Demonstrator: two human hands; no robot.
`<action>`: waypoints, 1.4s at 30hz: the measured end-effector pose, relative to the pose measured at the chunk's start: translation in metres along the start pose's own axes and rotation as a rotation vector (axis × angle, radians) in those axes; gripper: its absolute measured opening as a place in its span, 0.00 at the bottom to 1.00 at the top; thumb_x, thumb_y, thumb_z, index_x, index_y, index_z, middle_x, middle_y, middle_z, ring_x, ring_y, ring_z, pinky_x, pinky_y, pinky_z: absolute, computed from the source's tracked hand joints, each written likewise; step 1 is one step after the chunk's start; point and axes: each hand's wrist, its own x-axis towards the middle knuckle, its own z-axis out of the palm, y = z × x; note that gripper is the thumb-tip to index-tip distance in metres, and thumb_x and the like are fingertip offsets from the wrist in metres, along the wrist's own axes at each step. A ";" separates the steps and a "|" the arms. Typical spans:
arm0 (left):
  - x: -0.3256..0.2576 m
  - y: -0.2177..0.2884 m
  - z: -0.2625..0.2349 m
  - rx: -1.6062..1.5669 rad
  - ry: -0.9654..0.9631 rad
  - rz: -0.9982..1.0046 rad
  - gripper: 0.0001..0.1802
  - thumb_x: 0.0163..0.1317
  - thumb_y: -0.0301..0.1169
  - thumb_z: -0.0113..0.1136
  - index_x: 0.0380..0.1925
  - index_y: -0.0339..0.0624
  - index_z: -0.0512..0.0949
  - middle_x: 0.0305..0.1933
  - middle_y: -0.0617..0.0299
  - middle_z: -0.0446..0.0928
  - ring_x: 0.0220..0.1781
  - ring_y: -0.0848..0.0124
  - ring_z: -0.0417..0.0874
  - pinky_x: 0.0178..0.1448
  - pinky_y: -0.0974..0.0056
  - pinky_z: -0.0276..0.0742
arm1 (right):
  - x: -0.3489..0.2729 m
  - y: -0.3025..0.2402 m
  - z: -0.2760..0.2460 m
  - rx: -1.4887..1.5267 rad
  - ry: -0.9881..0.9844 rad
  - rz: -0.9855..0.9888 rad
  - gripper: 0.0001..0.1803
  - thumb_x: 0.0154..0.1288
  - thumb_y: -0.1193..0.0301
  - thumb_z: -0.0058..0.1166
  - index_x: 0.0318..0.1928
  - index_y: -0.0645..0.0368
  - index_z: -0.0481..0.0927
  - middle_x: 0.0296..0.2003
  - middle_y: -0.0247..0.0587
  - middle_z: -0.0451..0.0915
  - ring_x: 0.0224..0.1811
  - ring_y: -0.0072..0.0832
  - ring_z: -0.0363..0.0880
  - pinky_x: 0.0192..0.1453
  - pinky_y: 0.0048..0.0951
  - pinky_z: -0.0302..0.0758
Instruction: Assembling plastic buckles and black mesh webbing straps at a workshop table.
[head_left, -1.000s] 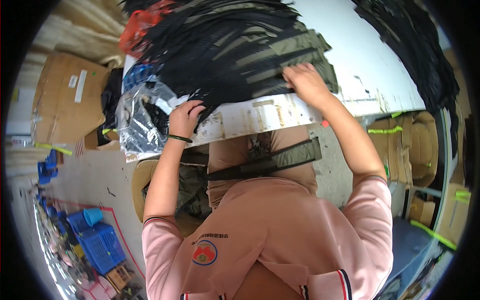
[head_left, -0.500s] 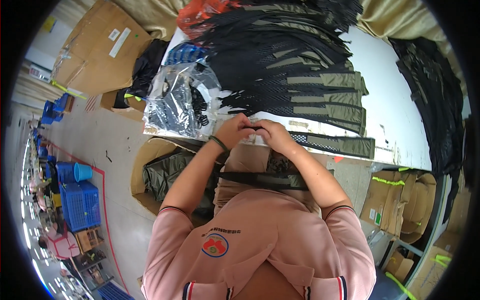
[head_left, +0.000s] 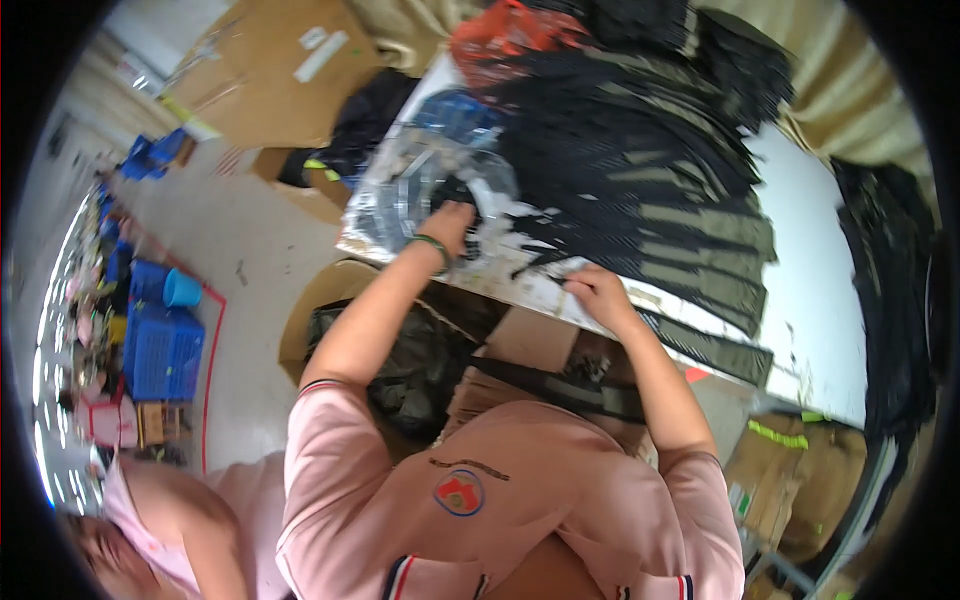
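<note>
My left hand (head_left: 452,228) reaches onto the clear plastic bag (head_left: 395,200) at the table's left side, over small black parts (head_left: 455,192). Its fingertips are blurred among these parts, so their grip does not show. Near the table's front edge, my right hand (head_left: 600,297) is closed in a pinch on a strap (head_left: 715,350) of black mesh with an olive-green end. That strap runs off to the right along the edge. Beyond my right hand, many similar straps (head_left: 690,215) lie fanned out in rows, their thin black ends pointing left.
An orange-red plastic bag (head_left: 510,40) lies at the table's far side. Open cardboard boxes stand below the table, the left one holding dark fabric (head_left: 420,360). More dark straps (head_left: 885,270) hang at the right end. Another person in pink (head_left: 200,510) is close at my lower left.
My left hand has moved away from my right hand, leftward to the plastic bag. My right hand stays pinched at the strap. A person has come into view at lower left. The view has shifted.
</note>
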 end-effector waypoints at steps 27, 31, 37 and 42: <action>-0.019 0.162 0.036 -2.488 -0.287 -0.291 0.05 0.63 0.32 0.54 0.36 0.45 0.72 0.35 0.63 0.75 0.33 0.69 0.74 0.39 0.64 0.69 | -0.029 -0.053 -0.049 0.583 0.098 0.179 0.09 0.62 0.74 0.55 0.42 0.65 0.80 0.29 0.28 0.74 0.25 0.13 0.69 0.31 0.16 0.67; -0.017 0.184 0.039 -2.555 -0.311 -0.349 0.05 0.64 0.32 0.53 0.35 0.44 0.72 0.34 0.62 0.74 0.30 0.70 0.71 0.36 0.65 0.66 | -0.038 -0.049 -0.055 0.553 0.040 0.184 0.06 0.63 0.74 0.55 0.38 0.63 0.80 0.27 0.25 0.73 0.25 0.11 0.68 0.31 0.15 0.66; -0.015 0.196 0.036 -2.557 -0.431 -0.365 0.07 0.64 0.33 0.53 0.33 0.42 0.73 0.33 0.63 0.73 0.29 0.71 0.70 0.36 0.65 0.66 | -0.042 -0.051 -0.060 0.510 -0.019 0.153 0.05 0.63 0.75 0.56 0.36 0.63 0.80 0.21 0.22 0.70 0.23 0.09 0.63 0.28 0.14 0.62; -0.012 0.195 0.040 -2.534 -0.512 -0.412 0.08 0.64 0.34 0.52 0.34 0.42 0.73 0.32 0.63 0.73 0.29 0.71 0.70 0.36 0.66 0.67 | -0.042 -0.055 -0.065 0.420 -0.029 0.063 0.05 0.62 0.77 0.55 0.38 0.64 0.80 0.27 0.27 0.73 0.27 0.11 0.67 0.31 0.16 0.66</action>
